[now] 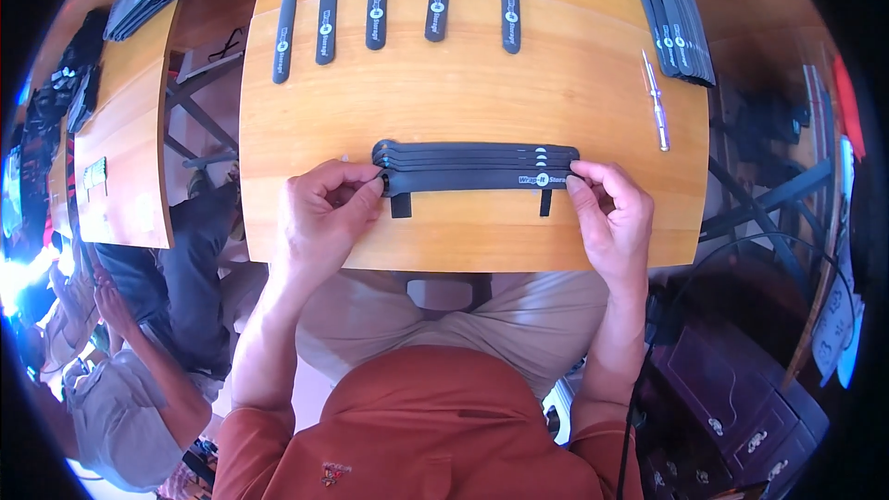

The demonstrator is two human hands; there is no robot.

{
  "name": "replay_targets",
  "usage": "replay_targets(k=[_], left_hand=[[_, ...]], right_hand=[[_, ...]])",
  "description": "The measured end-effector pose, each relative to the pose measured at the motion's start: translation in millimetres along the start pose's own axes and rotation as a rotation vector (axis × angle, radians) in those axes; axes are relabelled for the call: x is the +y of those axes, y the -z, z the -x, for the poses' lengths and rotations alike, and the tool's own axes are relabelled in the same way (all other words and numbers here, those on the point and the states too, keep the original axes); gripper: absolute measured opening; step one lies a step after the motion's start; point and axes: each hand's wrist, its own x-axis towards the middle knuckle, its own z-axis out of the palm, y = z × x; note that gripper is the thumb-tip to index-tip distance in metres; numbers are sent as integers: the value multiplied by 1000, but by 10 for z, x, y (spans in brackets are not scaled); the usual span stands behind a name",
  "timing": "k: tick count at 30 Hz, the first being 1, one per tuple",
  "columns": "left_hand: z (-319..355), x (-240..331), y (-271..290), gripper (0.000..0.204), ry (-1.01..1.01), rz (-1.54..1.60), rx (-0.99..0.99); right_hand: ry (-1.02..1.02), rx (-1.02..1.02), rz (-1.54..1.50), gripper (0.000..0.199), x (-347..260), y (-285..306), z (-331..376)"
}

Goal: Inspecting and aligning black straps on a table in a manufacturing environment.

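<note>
A dark grey storage strap (454,182) lies crosswise in front of me, its printed label near the right end. My left hand (324,213) pinches its left end, where a small dark ring or loop shows. The thumb and fingers of my right hand (613,213) are closed on the right end. Just behind it, several like straps (463,154) overlap in a neat row, each slightly offset. Two short black tabs, a left one (401,205) and a right one (544,203), stick out toward me from beneath the front strap.
Several single straps (376,23) lie spread lengthwise along the far side of the wooden table (463,250). A pile of straps (681,42) sits at the far right, with a slim screwdriver-like tool (657,102) beside it. At left, a co-worker (130,398) sits by another table (120,167).
</note>
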Motion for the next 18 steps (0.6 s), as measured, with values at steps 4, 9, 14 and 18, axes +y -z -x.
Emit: replay_targets(k=[4,9,14,18], left_hand=[[-11,-30,-4,13,4,21,-8],[-3,-5,-3,12,0,32,-15],[-1,-7,7,13,-5,26,-21],[-4,-6,4,12,-5,31,-26]], right_hand=[[17,2,20,13,-25,2,-6],[34,7,15,13,-15,5,-5],[21,13,13,12,-28,-2,12],[49,22,28,12,-17,-6,13]])
